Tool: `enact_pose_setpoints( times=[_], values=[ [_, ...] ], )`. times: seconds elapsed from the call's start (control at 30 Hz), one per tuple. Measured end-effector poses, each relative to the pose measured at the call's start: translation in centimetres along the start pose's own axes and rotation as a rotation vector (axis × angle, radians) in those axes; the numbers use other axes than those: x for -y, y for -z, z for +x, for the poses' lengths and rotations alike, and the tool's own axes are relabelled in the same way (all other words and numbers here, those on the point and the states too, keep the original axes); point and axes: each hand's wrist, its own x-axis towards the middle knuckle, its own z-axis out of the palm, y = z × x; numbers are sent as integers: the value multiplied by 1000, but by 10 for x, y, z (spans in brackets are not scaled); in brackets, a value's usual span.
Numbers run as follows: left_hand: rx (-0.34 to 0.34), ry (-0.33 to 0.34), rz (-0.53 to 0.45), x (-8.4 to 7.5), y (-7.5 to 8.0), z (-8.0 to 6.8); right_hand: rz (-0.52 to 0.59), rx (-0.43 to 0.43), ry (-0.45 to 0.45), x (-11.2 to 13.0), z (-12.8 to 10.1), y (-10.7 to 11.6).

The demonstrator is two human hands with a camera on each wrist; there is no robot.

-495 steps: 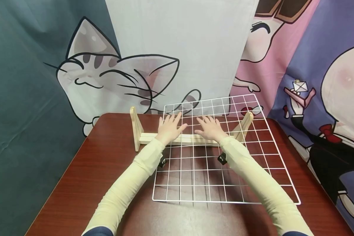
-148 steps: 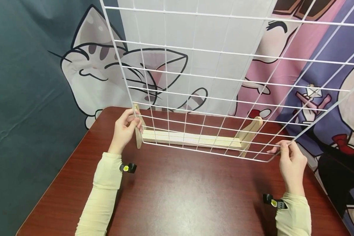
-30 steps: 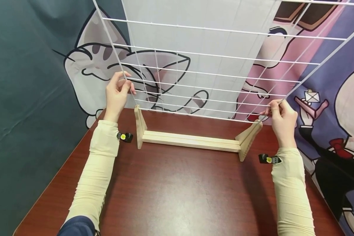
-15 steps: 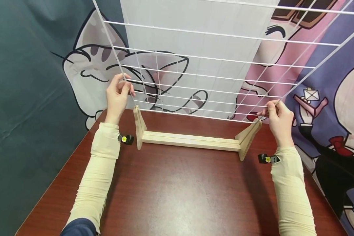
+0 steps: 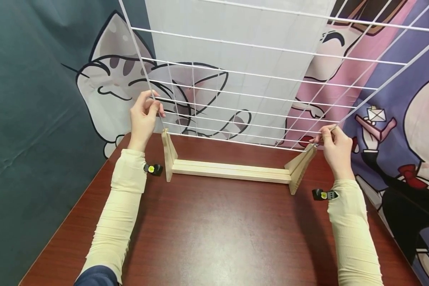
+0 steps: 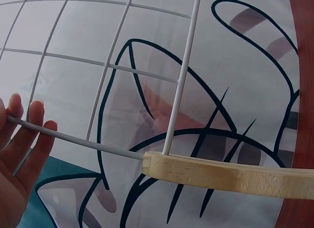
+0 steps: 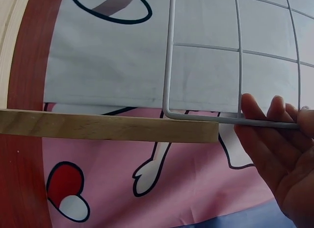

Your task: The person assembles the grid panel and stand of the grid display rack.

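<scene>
A white wire grid panel (image 5: 232,74) stands raised over the table, its lower edge level with the tops of a wooden stand's two side pieces. My left hand (image 5: 143,115) pinches the panel's left side wire. On the other side, my right hand (image 5: 336,151) pinches the right side wire just above the stand's right upright (image 5: 302,169). The left wrist view has the panel's lower corner meeting the tip of the left upright (image 6: 221,176). In the right wrist view the other lower corner lies along the end of the right upright (image 7: 108,126). The wooden crossbar (image 5: 232,171) joins both uprights.
The stand rests toward the back of a red-brown table (image 5: 214,230). Behind it hangs a curtain (image 5: 236,51) printed with cartoon figures, close to the panel. A dark green drape (image 5: 32,139) borders the table's left side.
Earlier the panel lay on the table under both hands; later it was held upright lower, before the stand. Over the last second its right side and my right hand shifted slightly left and down.
</scene>
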Motion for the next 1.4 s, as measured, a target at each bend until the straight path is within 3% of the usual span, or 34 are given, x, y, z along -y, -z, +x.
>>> enact_pose_setpoints(
  times=[0.17,0.4,0.7,0.93,1.13,1.4],
  values=[
    [5,10,15,-4,0,-1,-82,3,17,0,-2,-1],
    [9,24,55,-23,-4,-3,-154,9,15,1,-6,-3],
    [1,20,79,-24,-8,-4,-235,-18,0,-4,-9,-4],
    [-20,18,110,-16,-9,-3,-395,-2,-46,-2,-9,-3],
    [-28,31,131,0,-9,-1,-411,40,-81,-2,-11,-3],
    [-30,43,157,4,-10,3,-450,39,-75,-1,-9,-5]
  ],
)
